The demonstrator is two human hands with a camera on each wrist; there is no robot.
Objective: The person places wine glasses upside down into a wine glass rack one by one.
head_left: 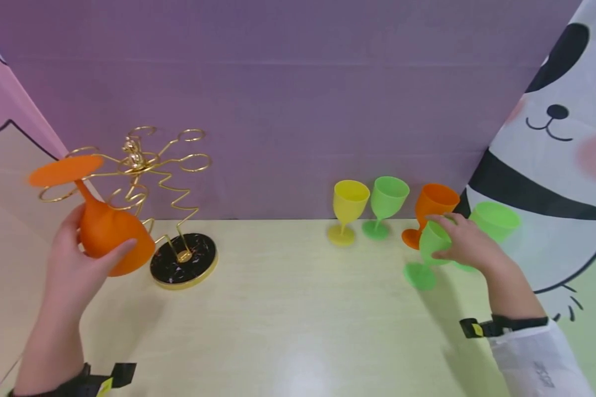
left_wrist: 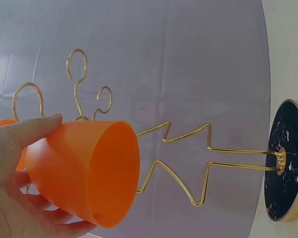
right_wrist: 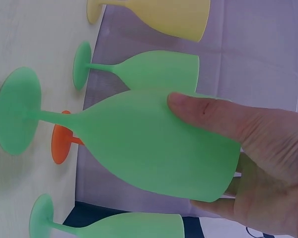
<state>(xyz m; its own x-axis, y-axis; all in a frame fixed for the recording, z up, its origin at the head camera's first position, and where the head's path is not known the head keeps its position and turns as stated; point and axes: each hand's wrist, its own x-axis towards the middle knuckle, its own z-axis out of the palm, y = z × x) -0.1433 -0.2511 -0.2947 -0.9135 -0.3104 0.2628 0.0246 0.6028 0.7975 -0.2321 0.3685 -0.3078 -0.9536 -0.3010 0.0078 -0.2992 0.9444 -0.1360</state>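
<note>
My left hand [head_left: 79, 253] grips an orange goblet [head_left: 114, 234] by its bowl, held upside down with the foot up beside the rack's rings. The gold wire glass rack [head_left: 179, 193] rises from a round black base [head_left: 189, 256], and part of it is hidden behind the goblet. On the right, my right hand [head_left: 469, 240] holds a green goblet [right_wrist: 139, 144] around the bowl, thumb on the near side. That goblet is upright, its foot close over the table. Behind it stand another orange goblet [head_left: 434, 201] and a second green goblet [head_left: 496, 220].
Further left along the back edge stand a yellow goblet [head_left: 350, 198] and one more green goblet [head_left: 388, 197]. A purple cloth backdrop [head_left: 298, 110] hangs behind the pale table [head_left: 288, 320]. A panda-print cloth [head_left: 546, 160] borders the right side.
</note>
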